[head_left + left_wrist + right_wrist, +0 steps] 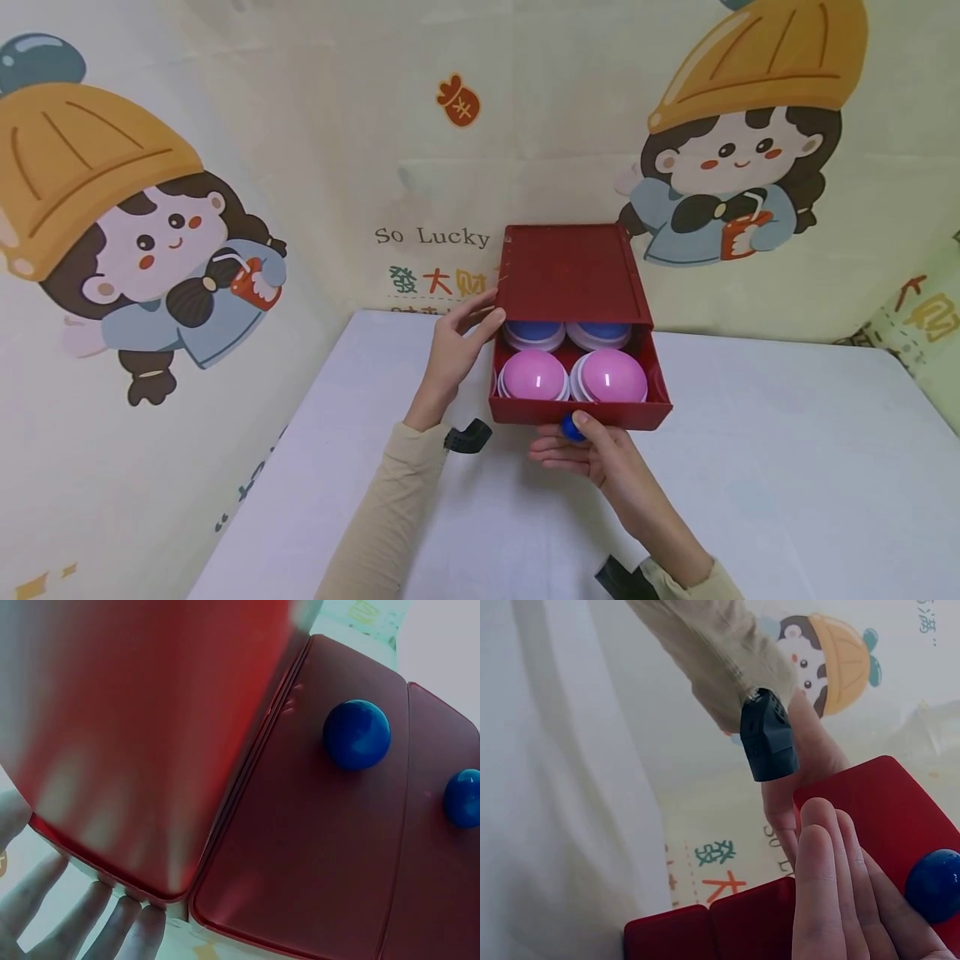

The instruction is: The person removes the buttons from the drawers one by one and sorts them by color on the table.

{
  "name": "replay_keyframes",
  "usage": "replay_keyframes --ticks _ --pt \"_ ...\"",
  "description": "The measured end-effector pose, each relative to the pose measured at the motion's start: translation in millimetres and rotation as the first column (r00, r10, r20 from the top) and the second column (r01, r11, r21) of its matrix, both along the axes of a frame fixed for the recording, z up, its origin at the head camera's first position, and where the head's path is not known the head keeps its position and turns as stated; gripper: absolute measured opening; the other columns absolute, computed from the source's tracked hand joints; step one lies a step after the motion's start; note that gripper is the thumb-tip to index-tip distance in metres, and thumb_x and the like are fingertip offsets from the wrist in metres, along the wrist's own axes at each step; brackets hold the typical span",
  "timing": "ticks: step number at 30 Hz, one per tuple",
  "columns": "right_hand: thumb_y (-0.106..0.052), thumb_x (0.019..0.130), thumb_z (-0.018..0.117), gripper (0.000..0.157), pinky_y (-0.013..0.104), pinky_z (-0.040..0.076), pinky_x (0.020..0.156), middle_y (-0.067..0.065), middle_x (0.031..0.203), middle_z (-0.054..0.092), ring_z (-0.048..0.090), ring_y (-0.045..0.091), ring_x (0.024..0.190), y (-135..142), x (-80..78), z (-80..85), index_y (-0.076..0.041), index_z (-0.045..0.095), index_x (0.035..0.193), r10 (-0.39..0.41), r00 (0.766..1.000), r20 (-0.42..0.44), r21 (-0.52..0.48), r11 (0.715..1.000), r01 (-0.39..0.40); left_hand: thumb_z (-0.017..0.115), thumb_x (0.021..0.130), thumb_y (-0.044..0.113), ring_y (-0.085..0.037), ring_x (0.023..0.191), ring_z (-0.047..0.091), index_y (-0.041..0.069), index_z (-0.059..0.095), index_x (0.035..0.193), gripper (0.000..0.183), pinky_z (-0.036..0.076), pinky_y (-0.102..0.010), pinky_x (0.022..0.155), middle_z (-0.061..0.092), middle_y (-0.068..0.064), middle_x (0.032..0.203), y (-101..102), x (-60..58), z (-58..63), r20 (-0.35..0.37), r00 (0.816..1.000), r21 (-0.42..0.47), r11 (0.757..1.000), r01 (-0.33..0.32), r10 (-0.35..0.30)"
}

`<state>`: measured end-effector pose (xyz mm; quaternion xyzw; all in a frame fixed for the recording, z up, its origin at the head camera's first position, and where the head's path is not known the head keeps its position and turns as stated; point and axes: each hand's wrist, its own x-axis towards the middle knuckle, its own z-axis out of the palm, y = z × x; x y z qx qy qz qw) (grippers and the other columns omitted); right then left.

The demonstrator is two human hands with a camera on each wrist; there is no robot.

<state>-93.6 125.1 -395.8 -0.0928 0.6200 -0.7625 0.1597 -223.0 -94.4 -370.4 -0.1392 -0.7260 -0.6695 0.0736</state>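
A red drawer unit (573, 271) stands on the table with its top drawer (517, 410) pulled out. Inside the drawer lie two pink-domed round items (534, 375) in front and two blue-topped ones (534, 331) behind, partly under the unit's top. My right hand (600, 458) pinches the drawer's round blue knob (573, 428) with its thumb against it and the other fingers stretched out below. My left hand (463, 337) rests against the unit's left side, its fairly straight fingertips (97, 892) touching the red edge.
Below the open drawer, the left wrist view shows closed red drawer fronts (277, 855) with blue knobs (357, 735). Behind the white table (787, 467) rises a cloth wall (570, 158) printed with cartoon figures. Black cameras (468, 437) sit at both wrists.
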Motion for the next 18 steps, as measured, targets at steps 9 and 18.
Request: replay_keyframes --ticks 9,18 --pt "-0.035 0.108 0.039 0.055 0.034 0.057 0.09 0.016 0.111 0.073 0.073 0.03 0.098 1.5 2.6 0.7 0.015 0.055 0.125 0.008 1.0 0.006 -0.008 1.0 -0.008 0.07 0.094 0.026 -0.025 0.122 0.059 0.016 0.061 0.136 0.044 0.056 -0.034 0.094 0.063 -0.008 0.131 0.4 0.3 2.7 0.022 1.0 0.011 1.0 0.01 -0.01" --pt "-0.032 0.108 0.039 0.055 0.033 0.057 0.091 0.013 0.109 0.075 0.073 0.03 0.099 3.4 5.9 0.0 0.017 0.054 0.126 0.027 1.0 0.004 -0.014 1.0 -0.027 0.07 0.094 0.026 -0.022 0.121 0.06 0.017 0.062 0.135 0.043 0.056 -0.033 0.094 0.064 -0.007 0.13 0.9 1.1 3.1 0.019 1.0 0.021 1.0 0.01 -0.01"
